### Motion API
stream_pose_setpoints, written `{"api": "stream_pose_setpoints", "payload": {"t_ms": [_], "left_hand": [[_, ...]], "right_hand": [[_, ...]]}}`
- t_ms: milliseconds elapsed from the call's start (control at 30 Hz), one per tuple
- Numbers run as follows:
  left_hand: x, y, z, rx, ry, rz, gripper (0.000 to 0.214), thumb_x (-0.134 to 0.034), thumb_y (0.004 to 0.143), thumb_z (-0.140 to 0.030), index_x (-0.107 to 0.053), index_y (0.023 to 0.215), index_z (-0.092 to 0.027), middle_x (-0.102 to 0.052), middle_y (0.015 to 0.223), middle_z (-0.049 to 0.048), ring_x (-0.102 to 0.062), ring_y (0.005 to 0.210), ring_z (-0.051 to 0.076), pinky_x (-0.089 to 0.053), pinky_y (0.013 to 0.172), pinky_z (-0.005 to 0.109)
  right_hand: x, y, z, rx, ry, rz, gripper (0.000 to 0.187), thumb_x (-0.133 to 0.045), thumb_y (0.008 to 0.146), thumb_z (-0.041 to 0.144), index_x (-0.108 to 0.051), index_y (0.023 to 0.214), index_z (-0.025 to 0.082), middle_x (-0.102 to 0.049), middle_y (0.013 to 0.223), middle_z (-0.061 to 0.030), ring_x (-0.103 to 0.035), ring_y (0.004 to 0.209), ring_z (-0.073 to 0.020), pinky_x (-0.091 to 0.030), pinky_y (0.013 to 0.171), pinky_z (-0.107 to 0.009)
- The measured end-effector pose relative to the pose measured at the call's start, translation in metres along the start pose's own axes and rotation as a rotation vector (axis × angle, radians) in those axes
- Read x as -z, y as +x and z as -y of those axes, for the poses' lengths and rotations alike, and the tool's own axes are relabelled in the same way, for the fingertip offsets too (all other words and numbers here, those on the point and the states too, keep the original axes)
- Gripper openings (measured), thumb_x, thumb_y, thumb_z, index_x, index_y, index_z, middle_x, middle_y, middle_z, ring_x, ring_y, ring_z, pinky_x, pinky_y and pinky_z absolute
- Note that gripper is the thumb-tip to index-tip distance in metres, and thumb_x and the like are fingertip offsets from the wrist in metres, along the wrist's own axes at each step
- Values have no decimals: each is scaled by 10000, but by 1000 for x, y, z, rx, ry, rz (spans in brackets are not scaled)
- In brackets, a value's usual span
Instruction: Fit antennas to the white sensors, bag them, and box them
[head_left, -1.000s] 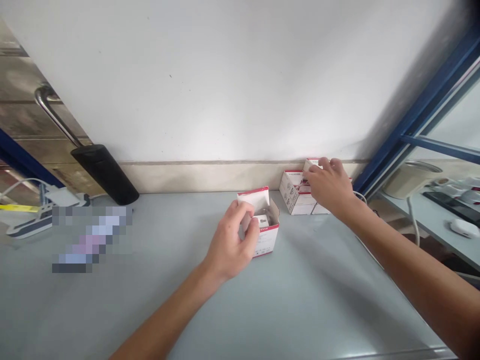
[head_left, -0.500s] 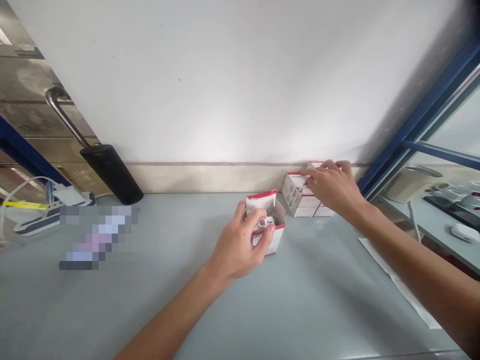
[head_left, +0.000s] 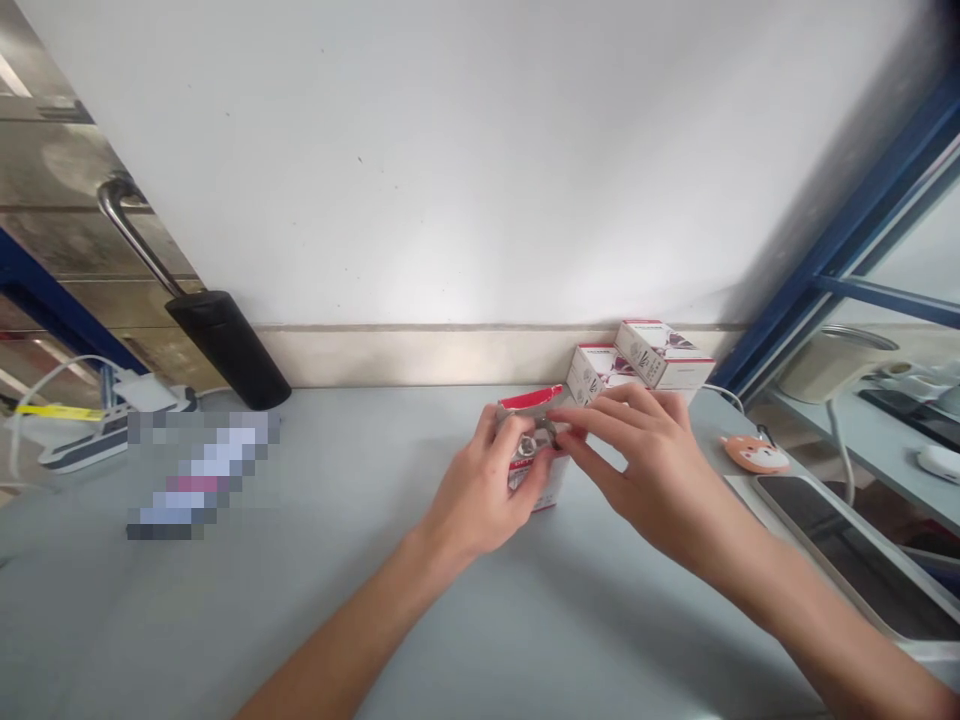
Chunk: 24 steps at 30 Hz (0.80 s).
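Observation:
My left hand pinches a small round silver-and-white part just above an open white box with red edges. The hand hides most of the box front, and its red-trimmed flap stands up behind. My right hand reaches in from the right, its fingers extended with fingertips close to the part. I cannot tell if they touch it. Behind the hands, two closed white-and-red boxes sit against the wall, one leaning on the other.
A white wall with a beige skirting runs along the back of the grey table. A power strip and a pixelated object lie left. A phone and an orange fox-shaped item lie right.
My right hand has left the rear boxes and moved left to the open box. My left hand now lifts the small part higher. A phone and an orange item have come into view at right.

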<state>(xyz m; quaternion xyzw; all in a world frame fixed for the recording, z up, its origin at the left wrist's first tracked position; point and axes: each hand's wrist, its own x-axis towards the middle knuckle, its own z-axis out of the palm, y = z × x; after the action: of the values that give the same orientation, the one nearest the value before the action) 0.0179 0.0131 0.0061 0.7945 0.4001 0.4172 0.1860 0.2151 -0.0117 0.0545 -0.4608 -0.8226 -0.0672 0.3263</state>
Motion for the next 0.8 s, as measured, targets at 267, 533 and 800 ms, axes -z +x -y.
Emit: {"api": "stream_pose_setpoints", "payload": {"t_ms": [267,533,800], "left_hand": [[-1,0,5,-45,13,-17,132,-561,1037,-307,-561,1162,-265,-596,1134,60,-686,873,185,-606,754,352],[-1,-1,6,-48,24,-4,128,-553,1042,-346,-559,1134,-256,-602,1144,73,-679,977,217,-592,814,369],[-2,1,6,-47,37,-18,105,-554,1036,-337,-540,1105,-258,-596,1109,57,-666,893,190,-579,756,337]], "right_hand": [[-12,0,-8,46,-71,-85,199,-578,1076,301,-716,1218,323,-746,1098,-50,-607,1052,-279,-390,895,-464],[-27,-4,-16,45,36,-204,115,-622,1065,261,-722,1106,301,-810,1062,-2,-649,1041,-256,-387,912,-453],[-40,-5,-19,-30,100,-269,106,-637,1053,253,-721,1008,299,-819,993,19,-672,1040,-251,-374,926,-455]]}}
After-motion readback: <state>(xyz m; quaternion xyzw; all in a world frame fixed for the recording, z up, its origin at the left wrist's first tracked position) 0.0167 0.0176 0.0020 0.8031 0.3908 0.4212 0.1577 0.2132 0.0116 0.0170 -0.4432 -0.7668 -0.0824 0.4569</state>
